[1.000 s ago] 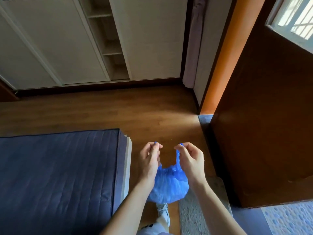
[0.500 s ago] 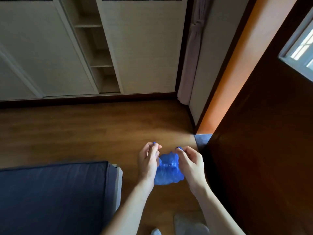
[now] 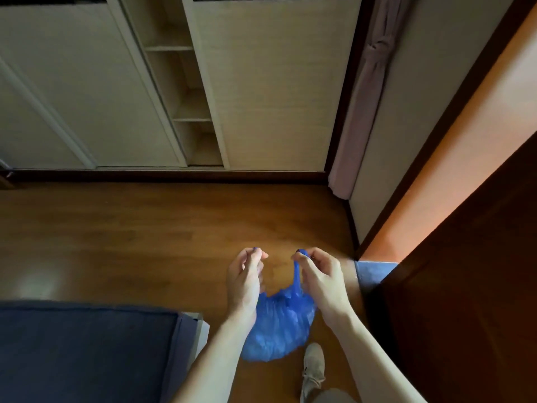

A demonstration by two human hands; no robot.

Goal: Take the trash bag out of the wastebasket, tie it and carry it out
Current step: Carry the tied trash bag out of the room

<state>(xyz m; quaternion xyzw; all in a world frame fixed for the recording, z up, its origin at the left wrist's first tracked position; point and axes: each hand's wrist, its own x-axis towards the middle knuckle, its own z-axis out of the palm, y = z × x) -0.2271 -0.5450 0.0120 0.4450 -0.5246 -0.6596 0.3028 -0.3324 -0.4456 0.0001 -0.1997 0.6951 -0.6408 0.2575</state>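
A small blue trash bag (image 3: 277, 327) hangs in front of me above the wooden floor, full and rounded at the bottom. My left hand (image 3: 245, 282) pinches one drawn-out end of the bag's top between thumb and fingers. My right hand (image 3: 321, 282) pinches the other end, a thin blue strip stretched up from the bag. The two hands are a short way apart at the same height. No wastebasket is in view.
A dark blue mattress (image 3: 87, 353) lies at lower left. A dark wooden door (image 3: 470, 286) stands open at right beside an orange-lit door frame (image 3: 453, 158). A pale wardrobe (image 3: 261, 82) with an open shelf gap lines the far wall. My shoe (image 3: 313, 367) is below the bag.
The hands have pulled apart again and the bag hangs lower and longer than half a second ago. The view has tilted down, showing my shoe.
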